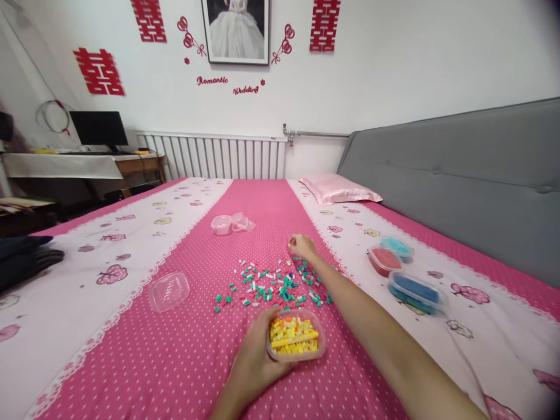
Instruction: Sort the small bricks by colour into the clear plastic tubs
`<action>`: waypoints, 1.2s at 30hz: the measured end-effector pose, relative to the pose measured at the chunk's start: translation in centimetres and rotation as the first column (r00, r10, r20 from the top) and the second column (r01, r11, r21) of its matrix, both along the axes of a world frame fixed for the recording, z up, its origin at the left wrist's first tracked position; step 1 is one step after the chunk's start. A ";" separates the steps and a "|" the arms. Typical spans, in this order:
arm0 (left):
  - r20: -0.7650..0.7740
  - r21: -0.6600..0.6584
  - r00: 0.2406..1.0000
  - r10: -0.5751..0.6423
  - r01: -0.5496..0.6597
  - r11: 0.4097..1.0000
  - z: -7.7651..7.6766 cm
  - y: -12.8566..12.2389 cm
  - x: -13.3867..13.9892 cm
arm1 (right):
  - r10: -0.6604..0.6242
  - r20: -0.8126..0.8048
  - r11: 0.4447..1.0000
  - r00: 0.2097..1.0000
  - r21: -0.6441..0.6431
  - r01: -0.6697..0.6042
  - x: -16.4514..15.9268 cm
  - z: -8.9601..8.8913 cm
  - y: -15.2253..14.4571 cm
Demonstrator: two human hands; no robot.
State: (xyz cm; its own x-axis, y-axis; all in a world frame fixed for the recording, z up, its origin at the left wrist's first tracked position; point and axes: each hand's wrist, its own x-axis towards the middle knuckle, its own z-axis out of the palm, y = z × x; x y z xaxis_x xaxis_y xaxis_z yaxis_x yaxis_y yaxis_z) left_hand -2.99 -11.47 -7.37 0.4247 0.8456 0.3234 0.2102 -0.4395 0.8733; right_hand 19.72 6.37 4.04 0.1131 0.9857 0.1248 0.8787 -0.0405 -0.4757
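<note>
Found left hand [257, 353] clamped on tub [323, 339] of yellow bricks [294, 340], low on bed [184, 361]. From tub, noted loose bricks [286, 287] in between and right hand [303, 246] beyond at 12 o'clock, with fingertips drawn together; cannot tell whether on a piece. Recorded lid [169, 291] at 10, clear tubs [221, 225] at 11, filled tubs [385, 268] at 2.

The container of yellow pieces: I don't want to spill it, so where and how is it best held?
The container is likely best held by its side wall, from the left, where the left hand has its grip. Its rounded corners suit a cupped grip; its open top, with loose yellow pieces inside, calls for a level hold.
</note>
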 end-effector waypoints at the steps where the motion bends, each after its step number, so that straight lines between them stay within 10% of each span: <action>1: 0.020 -0.014 1.000 -0.011 0.011 1.000 0.1 0.0 0.1 | 0.037 -0.045 0.999 0.998 0.017 -0.036 0.4 0.6 -0.7; 5: 0.043 -0.009 0.999 -0.018 0.018 1.000 0.4 0.0 0.0 | 0.196 -0.215 0.979 0.957 0.103 -0.177 1.3 1.7 -7.3; 13: 0.030 -0.012 0.999 -0.014 0.015 1.000 1.4 -0.5 0.0 | 0.358 -0.475 0.932 0.804 0.231 -0.279 0.4 -1.8 -22.5; 26: -0.030 0.009 0.999 -0.012 0.013 1.000 0.6 -0.7 -0.7 | 0.409 -0.154 0.910 0.900 0.139 -0.390 -2.0 -3.4 -22.9; 36: 0.031 -0.006 0.999 -0.015 0.015 1.000 1.0 -0.8 -0.4 | 0.329 -0.354 0.930 0.876 0.283 -0.235 -1.5 -2.4 -20.4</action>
